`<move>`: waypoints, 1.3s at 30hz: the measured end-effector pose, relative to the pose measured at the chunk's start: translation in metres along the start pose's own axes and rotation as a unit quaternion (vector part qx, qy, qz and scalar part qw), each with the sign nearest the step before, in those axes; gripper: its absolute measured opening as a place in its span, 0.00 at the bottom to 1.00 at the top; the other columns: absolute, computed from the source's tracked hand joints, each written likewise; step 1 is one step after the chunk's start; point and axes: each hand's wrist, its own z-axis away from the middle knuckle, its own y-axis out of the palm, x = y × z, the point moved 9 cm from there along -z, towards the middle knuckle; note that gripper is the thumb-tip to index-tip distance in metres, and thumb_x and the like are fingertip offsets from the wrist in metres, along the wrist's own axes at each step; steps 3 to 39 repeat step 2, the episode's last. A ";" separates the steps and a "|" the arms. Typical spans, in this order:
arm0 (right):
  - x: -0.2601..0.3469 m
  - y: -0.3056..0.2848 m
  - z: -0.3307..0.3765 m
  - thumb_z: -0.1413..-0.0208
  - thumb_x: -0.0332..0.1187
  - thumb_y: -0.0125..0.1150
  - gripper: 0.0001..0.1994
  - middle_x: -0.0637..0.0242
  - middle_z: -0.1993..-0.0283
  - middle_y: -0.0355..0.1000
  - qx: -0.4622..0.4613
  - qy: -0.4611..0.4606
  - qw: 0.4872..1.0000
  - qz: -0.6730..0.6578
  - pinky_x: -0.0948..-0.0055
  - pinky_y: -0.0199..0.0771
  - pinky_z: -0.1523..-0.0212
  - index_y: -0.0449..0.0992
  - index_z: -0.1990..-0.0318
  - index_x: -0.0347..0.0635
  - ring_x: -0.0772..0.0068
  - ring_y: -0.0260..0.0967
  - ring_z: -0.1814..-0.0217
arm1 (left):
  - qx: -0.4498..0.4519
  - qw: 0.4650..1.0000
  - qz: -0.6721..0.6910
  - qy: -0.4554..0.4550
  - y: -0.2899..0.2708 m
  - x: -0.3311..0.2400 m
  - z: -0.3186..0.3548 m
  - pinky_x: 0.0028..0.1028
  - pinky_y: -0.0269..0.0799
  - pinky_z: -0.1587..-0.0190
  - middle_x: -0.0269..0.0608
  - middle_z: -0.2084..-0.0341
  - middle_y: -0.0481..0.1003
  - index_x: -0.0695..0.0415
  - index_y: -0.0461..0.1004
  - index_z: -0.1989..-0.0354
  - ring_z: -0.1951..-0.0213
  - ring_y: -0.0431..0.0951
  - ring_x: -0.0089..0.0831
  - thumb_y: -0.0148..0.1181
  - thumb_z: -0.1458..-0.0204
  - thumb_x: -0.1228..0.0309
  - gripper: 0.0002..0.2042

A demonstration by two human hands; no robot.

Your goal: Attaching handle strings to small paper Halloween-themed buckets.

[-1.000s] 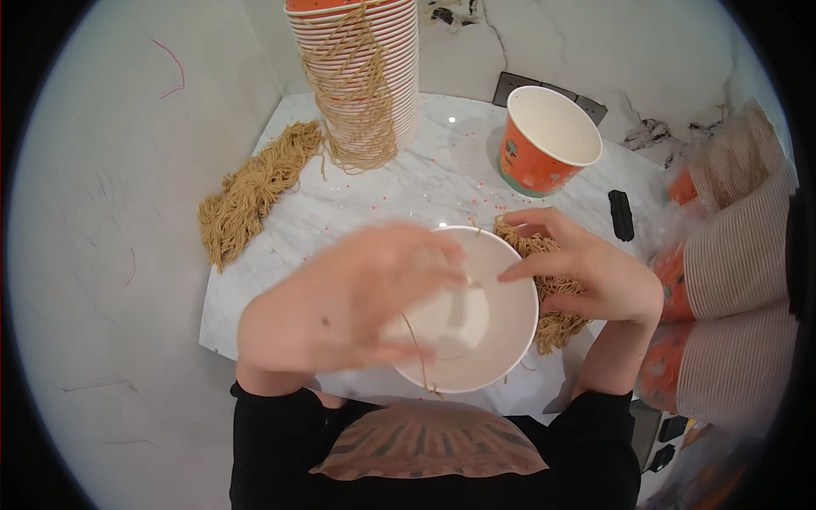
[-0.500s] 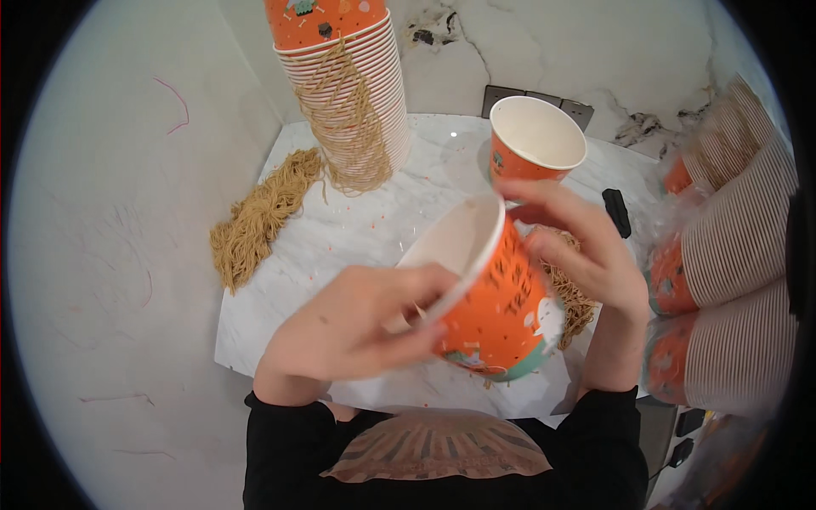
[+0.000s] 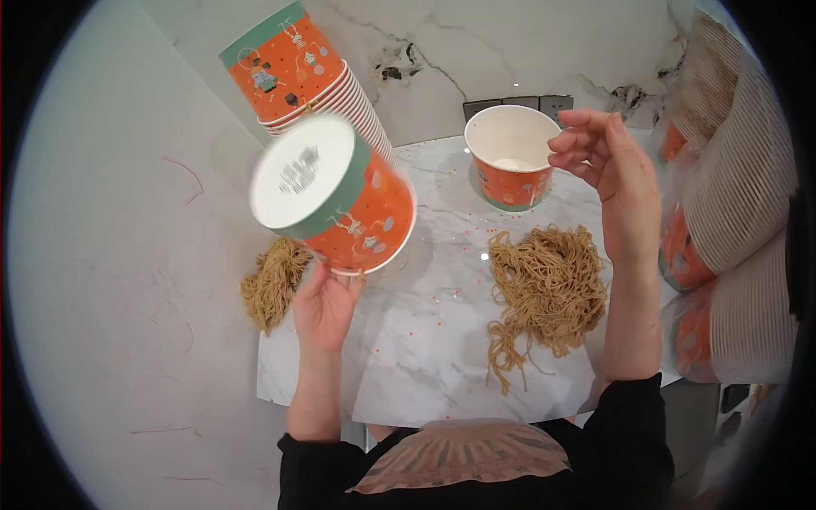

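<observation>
My left hand (image 3: 327, 310) grips an orange and green paper tub (image 3: 370, 217) by its rim. Held in the air, the tub is tilted bottom-up, its white base facing up and left, in front of a tall stack of like tubs (image 3: 361, 106). My right hand (image 3: 625, 187) is raised with nothing in it, fingers apart and half curled. Its fingertips hover by the rim of a second tub (image 3: 512, 183), which stands upright on the table. Nearer to me lies a loose tangle of tan, noodle-like strands (image 3: 552, 293).
Another tan bundle (image 3: 274, 287) lies at the left, partly below the held tub. Plastic-wrapped stacks of tubs (image 3: 735, 204) line the right side. Wall sockets (image 3: 501, 106) sit behind the upright tub. Small red bits dot the marbled table (image 3: 408, 374).
The tub, earlier between both hands with its mouth up, is turned over and carried left in my left hand. My right hand has let go and moved up and right.
</observation>
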 end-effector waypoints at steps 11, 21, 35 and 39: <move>-0.001 -0.003 0.000 0.28 0.49 0.43 0.25 0.64 0.59 0.79 0.009 -0.004 1.000 0.008 0.73 0.72 0.48 0.76 0.47 0.35 0.74 0.76 0.57 | -0.081 0.995 0.044 0.028 -0.040 -0.007 0.008 0.54 0.47 0.26 0.45 0.27 0.54 0.51 0.52 0.26 0.26 0.54 0.36 0.40 0.30 0.71 0.23; -0.001 -0.003 0.000 0.28 0.49 0.43 0.25 0.64 0.59 0.79 0.009 -0.004 1.000 0.008 0.73 0.72 0.48 0.76 0.47 0.35 0.74 0.76 0.57 | -0.081 0.995 0.044 0.028 -0.040 -0.007 0.008 0.54 0.47 0.26 0.45 0.27 0.54 0.51 0.52 0.26 0.26 0.54 0.36 0.40 0.30 0.71 0.23; -0.001 -0.003 0.000 0.28 0.49 0.43 0.25 0.64 0.59 0.79 0.009 -0.004 1.000 0.008 0.73 0.72 0.48 0.76 0.47 0.35 0.74 0.76 0.57 | -0.081 0.995 0.044 0.028 -0.040 -0.007 0.008 0.54 0.47 0.26 0.45 0.27 0.54 0.51 0.52 0.26 0.26 0.54 0.36 0.40 0.30 0.71 0.23; -0.001 -0.003 0.000 0.28 0.49 0.43 0.25 0.64 0.59 0.79 0.009 -0.004 1.000 0.008 0.73 0.72 0.48 0.76 0.47 0.35 0.74 0.76 0.57 | -0.081 0.995 0.044 0.028 -0.040 -0.007 0.008 0.54 0.47 0.26 0.45 0.27 0.54 0.51 0.52 0.26 0.26 0.54 0.36 0.40 0.30 0.71 0.23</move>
